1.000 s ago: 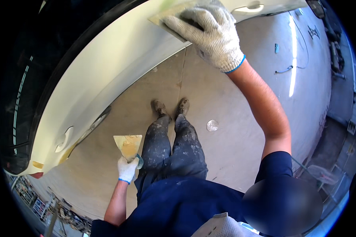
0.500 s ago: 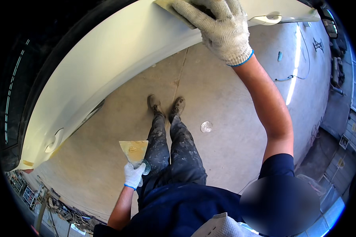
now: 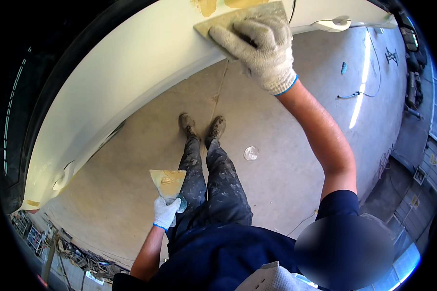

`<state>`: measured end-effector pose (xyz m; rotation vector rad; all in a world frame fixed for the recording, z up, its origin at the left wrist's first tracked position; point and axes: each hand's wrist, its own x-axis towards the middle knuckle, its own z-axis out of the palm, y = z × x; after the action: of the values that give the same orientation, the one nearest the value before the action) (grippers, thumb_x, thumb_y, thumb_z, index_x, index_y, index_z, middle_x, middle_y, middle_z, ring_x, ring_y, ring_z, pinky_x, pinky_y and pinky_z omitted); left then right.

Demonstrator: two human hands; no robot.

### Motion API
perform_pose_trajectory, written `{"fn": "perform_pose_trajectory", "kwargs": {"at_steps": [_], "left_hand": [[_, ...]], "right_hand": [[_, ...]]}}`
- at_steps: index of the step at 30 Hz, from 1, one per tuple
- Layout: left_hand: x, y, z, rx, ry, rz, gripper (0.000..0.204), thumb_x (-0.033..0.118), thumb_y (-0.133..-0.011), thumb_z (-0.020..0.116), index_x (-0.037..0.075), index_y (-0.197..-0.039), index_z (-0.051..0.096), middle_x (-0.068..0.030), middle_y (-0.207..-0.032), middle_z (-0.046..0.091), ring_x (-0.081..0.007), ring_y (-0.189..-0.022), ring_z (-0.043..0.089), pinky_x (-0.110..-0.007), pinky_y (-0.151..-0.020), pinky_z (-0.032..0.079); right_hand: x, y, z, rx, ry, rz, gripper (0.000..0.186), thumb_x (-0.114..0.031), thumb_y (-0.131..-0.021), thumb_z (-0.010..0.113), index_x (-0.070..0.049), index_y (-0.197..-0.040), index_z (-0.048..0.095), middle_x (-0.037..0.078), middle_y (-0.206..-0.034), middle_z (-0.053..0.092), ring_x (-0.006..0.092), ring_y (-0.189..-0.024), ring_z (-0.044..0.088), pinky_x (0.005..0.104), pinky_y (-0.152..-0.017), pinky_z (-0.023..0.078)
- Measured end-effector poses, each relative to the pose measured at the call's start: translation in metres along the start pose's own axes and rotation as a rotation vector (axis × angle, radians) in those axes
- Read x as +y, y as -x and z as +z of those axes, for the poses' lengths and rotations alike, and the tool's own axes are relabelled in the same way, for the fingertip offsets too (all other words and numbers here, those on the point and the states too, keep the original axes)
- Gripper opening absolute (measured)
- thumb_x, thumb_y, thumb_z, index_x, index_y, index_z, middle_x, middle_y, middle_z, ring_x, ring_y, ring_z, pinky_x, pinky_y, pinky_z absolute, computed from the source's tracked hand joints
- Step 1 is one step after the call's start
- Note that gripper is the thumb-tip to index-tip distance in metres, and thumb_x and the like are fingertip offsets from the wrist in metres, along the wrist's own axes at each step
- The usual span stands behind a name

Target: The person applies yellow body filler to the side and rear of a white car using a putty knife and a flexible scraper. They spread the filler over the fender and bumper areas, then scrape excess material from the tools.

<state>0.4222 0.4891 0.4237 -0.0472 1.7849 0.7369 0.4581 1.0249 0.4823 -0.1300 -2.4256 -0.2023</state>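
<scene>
My right hand [image 3: 267, 53], in a knit work glove, presses a wide, flat spreader [image 3: 216, 28] against the cream-coloured car side panel [image 3: 116, 72]. Its fingers are closed over the spreader's back, with the thumb toward the left. Tan filler patches [image 3: 206, 7] show on the panel just above the tool. Low, in front of my left leg, my gloved left hand [image 3: 166, 212] is closed around a putty knife [image 3: 169, 182]. A lump of tan filler lies on its broad blade. A small round greenish thing [image 3: 181, 203] shows beside that hand, partly hidden.
Car door handles [image 3: 332, 24] stick out at upper right and lower left. On the concrete floor [image 3: 296, 160] lie a round clear disc [image 3: 251, 153], a hose [image 3: 359, 93] and a small blue item [image 3: 344, 68]. Parts and clutter [image 3: 87, 259] line the lower left.
My right hand and the spreader have moved down and slightly left on the panel, uncovering tan filler patches above. My left hand, still holding the putty knife, has barely moved.
</scene>
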Motion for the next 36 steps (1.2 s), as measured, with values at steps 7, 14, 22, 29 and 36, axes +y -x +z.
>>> {"fn": "perform_pose_trajectory", "kwargs": {"at_steps": [7, 14, 22, 29, 36], "left_hand": [[-0.003, -0.004, -0.001, -0.009, -0.068, -0.019, 0.023, 0.009, -0.083, 0.076, 0.0, -0.103, 0.072, -0.0055, -0.09, 0.075, -0.0136, -0.079, 0.07, -0.03, -0.07, 0.056], [0.02, 0.004, 0.009, 0.012, -0.101, 0.051, 0.022, 0.007, -0.084, 0.076, -0.001, -0.104, 0.072, -0.0059, -0.092, 0.075, -0.0136, -0.079, 0.07, -0.03, -0.071, 0.056], [0.008, -0.002, 0.003, -0.034, -0.039, -0.003, 0.022, 0.006, -0.084, 0.075, -0.002, -0.104, 0.071, -0.0059, -0.092, 0.075, -0.014, -0.079, 0.07, -0.031, -0.072, 0.056], [0.012, 0.004, 0.007, -0.015, 0.055, -0.005, 0.024, 0.007, -0.083, 0.077, -0.001, -0.105, 0.07, -0.005, -0.092, 0.074, -0.013, -0.078, 0.069, -0.03, -0.071, 0.055], [0.013, 0.008, 0.008, -0.002, 0.011, 0.009, 0.021, 0.006, -0.083, 0.076, -0.001, -0.103, 0.07, -0.0045, -0.09, 0.074, -0.012, -0.078, 0.068, -0.029, -0.07, 0.055]], "right_hand": [[0.017, -0.018, -0.025, 0.035, -0.011, 0.048, 0.057, -0.017, -0.073, 0.071, -0.042, -0.124, 0.07, -0.004, -0.104, 0.054, 0.0194, -0.1, 0.055, 0.041, -0.086, 0.047], [0.018, -0.039, -0.005, 0.047, -0.021, -0.003, 0.057, -0.017, -0.072, 0.071, -0.043, -0.124, 0.069, -0.004, -0.103, 0.053, 0.0192, -0.1, 0.055, 0.0407, -0.087, 0.047], [-0.002, -0.001, 0.01, 0.014, 0.014, 0.016, 0.058, -0.018, -0.072, 0.071, -0.044, -0.124, 0.069, -0.004, -0.103, 0.052, 0.0187, -0.098, 0.054, 0.0402, -0.088, 0.046], [0.008, -0.024, -0.029, -0.04, 0.013, 0.059, 0.052, -0.019, -0.075, 0.07, -0.04, -0.123, 0.069, -0.004, -0.1, 0.052, 0.0203, -0.095, 0.055, 0.0435, -0.086, 0.047], [0.015, -0.06, -0.025, -0.046, -0.045, 0.007, 0.051, -0.019, -0.075, 0.069, -0.039, -0.121, 0.069, -0.004, -0.1, 0.053, 0.0206, -0.095, 0.055, 0.0439, -0.086, 0.048]]}}
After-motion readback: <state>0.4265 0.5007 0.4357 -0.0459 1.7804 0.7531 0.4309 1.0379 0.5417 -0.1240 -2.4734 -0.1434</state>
